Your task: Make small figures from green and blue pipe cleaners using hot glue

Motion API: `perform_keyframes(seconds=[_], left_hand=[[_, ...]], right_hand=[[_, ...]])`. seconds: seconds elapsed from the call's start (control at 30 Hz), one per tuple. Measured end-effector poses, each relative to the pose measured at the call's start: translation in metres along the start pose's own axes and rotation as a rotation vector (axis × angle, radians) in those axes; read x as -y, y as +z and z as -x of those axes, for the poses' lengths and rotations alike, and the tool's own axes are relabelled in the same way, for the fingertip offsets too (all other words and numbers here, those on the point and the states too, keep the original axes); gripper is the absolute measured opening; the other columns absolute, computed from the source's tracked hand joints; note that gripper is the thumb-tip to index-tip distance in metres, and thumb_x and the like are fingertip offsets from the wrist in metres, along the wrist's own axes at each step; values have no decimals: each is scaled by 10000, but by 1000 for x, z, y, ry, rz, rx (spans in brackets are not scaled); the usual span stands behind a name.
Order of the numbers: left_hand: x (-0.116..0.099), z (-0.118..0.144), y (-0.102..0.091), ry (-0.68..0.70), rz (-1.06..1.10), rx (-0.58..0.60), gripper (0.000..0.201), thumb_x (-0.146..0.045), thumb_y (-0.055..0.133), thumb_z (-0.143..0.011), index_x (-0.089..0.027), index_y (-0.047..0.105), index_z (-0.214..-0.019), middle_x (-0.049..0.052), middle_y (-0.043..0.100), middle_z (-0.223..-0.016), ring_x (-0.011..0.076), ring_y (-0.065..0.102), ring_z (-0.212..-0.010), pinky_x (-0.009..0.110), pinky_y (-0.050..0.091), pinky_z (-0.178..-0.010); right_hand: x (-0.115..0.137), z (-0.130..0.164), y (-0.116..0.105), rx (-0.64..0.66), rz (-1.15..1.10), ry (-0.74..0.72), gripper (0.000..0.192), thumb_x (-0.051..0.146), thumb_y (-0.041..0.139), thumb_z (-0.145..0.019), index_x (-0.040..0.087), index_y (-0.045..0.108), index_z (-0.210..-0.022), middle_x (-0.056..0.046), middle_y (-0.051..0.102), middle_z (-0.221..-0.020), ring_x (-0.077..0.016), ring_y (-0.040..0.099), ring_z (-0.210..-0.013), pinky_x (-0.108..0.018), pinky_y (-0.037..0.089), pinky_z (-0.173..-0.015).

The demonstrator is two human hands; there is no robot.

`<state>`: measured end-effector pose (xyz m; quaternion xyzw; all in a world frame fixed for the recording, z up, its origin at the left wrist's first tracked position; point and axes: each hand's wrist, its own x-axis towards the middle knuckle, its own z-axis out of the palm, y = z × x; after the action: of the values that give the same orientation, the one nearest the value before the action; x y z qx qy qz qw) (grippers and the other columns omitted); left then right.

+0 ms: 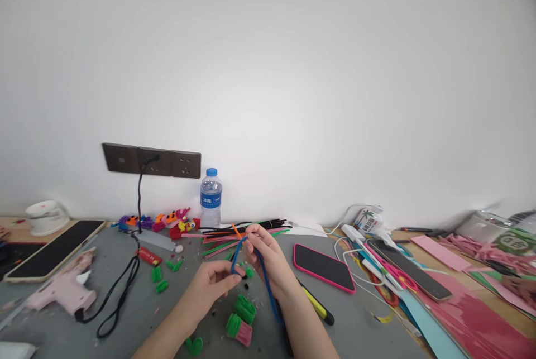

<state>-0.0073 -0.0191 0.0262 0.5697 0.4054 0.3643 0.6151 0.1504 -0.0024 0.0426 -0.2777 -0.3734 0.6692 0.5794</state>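
A blue pipe cleaner [265, 272] runs between my hands, bent over near the right fingertips, with a long end hanging along the right wrist. My left hand [215, 283] pinches its lower short end between thumb and finger. Higher up, my right hand [266, 255] is closed on the bend. A short orange piece [236, 230] shows just behind the right fingertips; whether it is held I cannot tell. Below the hands lie a coiled green pipe cleaner bundle [245, 309] and a green-and-pink bundle [239, 330] on the grey mat [352, 325].
Behind the hands lie loose pipe cleaners [221, 247] and a water bottle [210, 200]. To the left are a pink glue gun [62, 289], its black cord [119, 297] and a red lighter [148, 257]. Rightward are a pink-edged phone [324, 267], a yellow cutter [316, 303] and pink scissors [396, 272].
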Motion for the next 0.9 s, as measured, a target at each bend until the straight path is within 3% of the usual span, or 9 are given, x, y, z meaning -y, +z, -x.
perform_keyframes(seconds=[0.2, 0.33, 0.43, 0.57, 0.73, 0.9], left_hand=[[-3, 1, -1, -50, 178, -60, 404, -542, 754, -663, -163, 730, -800, -42, 476, -546, 115, 403, -522, 249, 331, -523], [0, 1, -7, -26, 358, -127, 336, -492, 765, -697, -181, 702, -807, -17, 539, -669, 114, 464, -572, 230, 346, -505], [1, 0, -8, -29, 368, -108, 319, -484, 753, -722, -183, 693, -810, -12, 562, -711, 104, 489, -560, 226, 346, -492], [1, 1, -5, -41, 356, -73, 316, -480, 745, -738, -176, 678, -792, -9, 578, -703, 98, 499, -544, 227, 358, -500], [0, 0, -7, -38, 463, -148, 329, -485, 777, -700, -193, 639, -764, -34, 544, -648, 95, 471, -532, 230, 375, -512], [-3, -1, -8, -12, 437, -168, 334, -496, 774, -693, -192, 646, -740, -27, 531, -660, 119, 490, -611, 228, 391, -527]], right_hand=[[2, -2, -4, -53, 7, -15, 342, 378, 780, -694, 195, 543, -860, 81, 489, -556, -50, 330, -448, -191, 212, -464], [2, 0, -6, 19, 123, 73, 336, 424, 738, -732, 191, 522, -839, 126, 332, -485, -40, 203, -408, -197, 147, -431], [1, 1, -4, 42, 264, 75, 372, 495, 708, -754, 195, 511, -852, 144, 287, -453, -42, 143, -393, -201, 128, -405], [-1, 3, 1, 69, 359, 56, 375, 522, 680, -781, 190, 510, -809, 129, 344, -437, -43, 214, -371, -203, 172, -390], [-1, 3, -2, 78, 376, 51, 367, 520, 656, -808, 174, 538, -774, 116, 374, -443, -37, 273, -347, -197, 202, -373], [-3, 3, -6, 121, 412, 110, 354, 510, 642, -832, 162, 575, -825, 105, 415, -460, -44, 327, -350, -180, 261, -363]])
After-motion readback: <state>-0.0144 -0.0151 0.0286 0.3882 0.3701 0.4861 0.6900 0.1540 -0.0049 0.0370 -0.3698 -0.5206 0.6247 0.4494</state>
